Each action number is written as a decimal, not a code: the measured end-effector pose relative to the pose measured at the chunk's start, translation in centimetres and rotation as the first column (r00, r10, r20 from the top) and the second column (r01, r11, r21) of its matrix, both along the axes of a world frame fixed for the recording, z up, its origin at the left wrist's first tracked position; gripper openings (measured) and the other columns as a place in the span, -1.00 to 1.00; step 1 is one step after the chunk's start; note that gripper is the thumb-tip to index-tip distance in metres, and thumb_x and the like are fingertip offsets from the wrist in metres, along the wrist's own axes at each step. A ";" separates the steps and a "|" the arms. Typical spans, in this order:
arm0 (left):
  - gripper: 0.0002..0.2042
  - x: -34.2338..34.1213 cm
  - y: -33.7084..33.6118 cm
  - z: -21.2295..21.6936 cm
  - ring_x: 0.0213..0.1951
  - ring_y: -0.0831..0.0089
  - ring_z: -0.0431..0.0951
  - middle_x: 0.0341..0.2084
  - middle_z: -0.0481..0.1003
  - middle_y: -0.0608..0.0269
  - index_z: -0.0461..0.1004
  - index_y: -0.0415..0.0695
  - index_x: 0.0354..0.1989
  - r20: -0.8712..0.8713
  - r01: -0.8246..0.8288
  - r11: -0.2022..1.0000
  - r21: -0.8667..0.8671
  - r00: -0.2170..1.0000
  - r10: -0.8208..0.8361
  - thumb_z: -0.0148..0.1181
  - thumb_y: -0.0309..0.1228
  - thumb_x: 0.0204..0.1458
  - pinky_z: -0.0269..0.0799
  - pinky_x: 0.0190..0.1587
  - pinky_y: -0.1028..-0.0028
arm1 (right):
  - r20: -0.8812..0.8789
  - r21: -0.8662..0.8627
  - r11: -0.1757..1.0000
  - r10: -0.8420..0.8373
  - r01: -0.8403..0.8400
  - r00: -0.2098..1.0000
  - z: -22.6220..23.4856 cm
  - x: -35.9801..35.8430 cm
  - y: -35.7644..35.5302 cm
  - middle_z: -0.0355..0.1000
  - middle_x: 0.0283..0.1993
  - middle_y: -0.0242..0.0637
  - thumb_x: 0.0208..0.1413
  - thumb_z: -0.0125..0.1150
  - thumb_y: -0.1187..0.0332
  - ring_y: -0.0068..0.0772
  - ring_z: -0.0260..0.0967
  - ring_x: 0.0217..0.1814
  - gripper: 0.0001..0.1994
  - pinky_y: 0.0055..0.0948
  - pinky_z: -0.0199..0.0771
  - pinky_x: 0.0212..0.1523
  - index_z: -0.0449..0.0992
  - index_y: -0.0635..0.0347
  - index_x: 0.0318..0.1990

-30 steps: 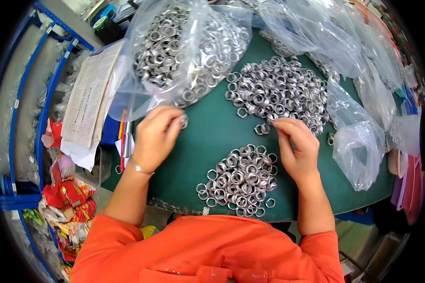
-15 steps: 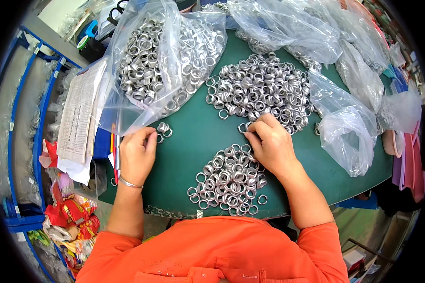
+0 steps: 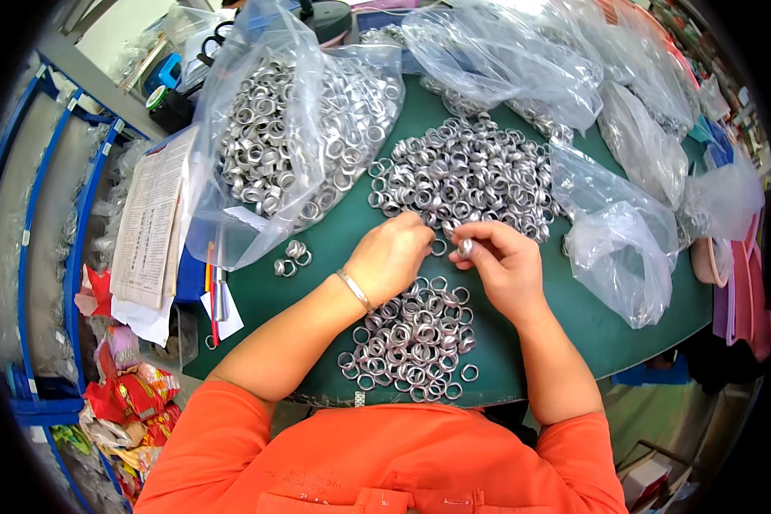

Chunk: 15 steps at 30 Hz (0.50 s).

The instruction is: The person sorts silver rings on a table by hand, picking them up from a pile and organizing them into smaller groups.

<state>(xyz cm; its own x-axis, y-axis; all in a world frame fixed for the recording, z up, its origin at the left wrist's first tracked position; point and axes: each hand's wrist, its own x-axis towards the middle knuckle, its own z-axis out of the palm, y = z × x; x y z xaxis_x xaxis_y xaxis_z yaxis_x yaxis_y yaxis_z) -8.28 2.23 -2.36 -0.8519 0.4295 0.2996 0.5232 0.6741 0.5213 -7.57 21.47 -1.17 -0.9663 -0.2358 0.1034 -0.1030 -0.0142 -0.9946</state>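
My left hand (image 3: 394, 254) rests on the green table (image 3: 317, 291) at the near edge of a big heap of silver metal rings (image 3: 463, 176), fingers curled over the rings. My right hand (image 3: 504, 264) is just beside it, pinching one silver ring (image 3: 465, 248) between thumb and fingers. A smaller pile of rings (image 3: 411, 338) lies below both hands, near the table's front edge. A thin bracelet is on my left wrist.
A clear plastic bag full of rings (image 3: 300, 137) stands at the back left, with three loose rings (image 3: 291, 257) below it. Crumpled empty bags (image 3: 617, 248) lie right and behind. Papers (image 3: 150, 231) and pens sit at the left edge, beside blue shelving (image 3: 68, 257).
My left hand has moved right from the three loose rings near the bag to the big heap. My right hand has lifted a ring off the table.
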 end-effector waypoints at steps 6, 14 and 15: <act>-0.87 0.0 0.9 -0.4 -0.33 0.08 0.52 -0.40 0.46 0.08 0.52 -0.22 -0.35 0.039 -0.052 0.995 0.090 0.998 0.048 0.28 -0.52 -0.10 0.45 -0.29 0.26 | 0.155 -0.139 0.989 0.070 -0.048 0.985 -0.6 -0.4 0.5 0.54 -0.24 -0.27 0.16 0.07 0.63 -0.55 0.51 -0.31 -0.87 -0.63 0.50 -0.38 0.48 0.33 -0.16; -0.87 -0.3 1.0 0.4 -0.45 0.32 0.54 -0.51 0.48 0.16 0.51 -0.23 -0.35 0.223 -0.083 0.988 0.133 0.973 0.052 0.29 -0.57 -0.10 0.45 -0.36 0.40 | 0.140 -0.123 0.991 0.075 -0.058 0.987 -0.2 -0.1 0.7 0.53 -0.28 -0.31 0.14 0.10 0.61 -0.60 0.48 -0.35 -0.87 -0.63 0.48 -0.40 0.48 0.32 -0.17; -0.87 0.0 0.8 0.8 -0.45 0.40 0.55 -0.51 0.49 0.18 0.50 -0.23 -0.35 0.329 -0.115 0.977 0.177 0.943 0.051 0.29 -0.59 -0.10 0.45 -0.37 0.45 | 0.135 -0.112 0.992 0.077 -0.062 0.988 -0.2 -0.1 0.7 0.52 -0.29 -0.32 0.12 0.11 0.62 -0.58 0.47 -0.35 -0.88 -0.62 0.48 -0.40 0.49 0.31 -0.19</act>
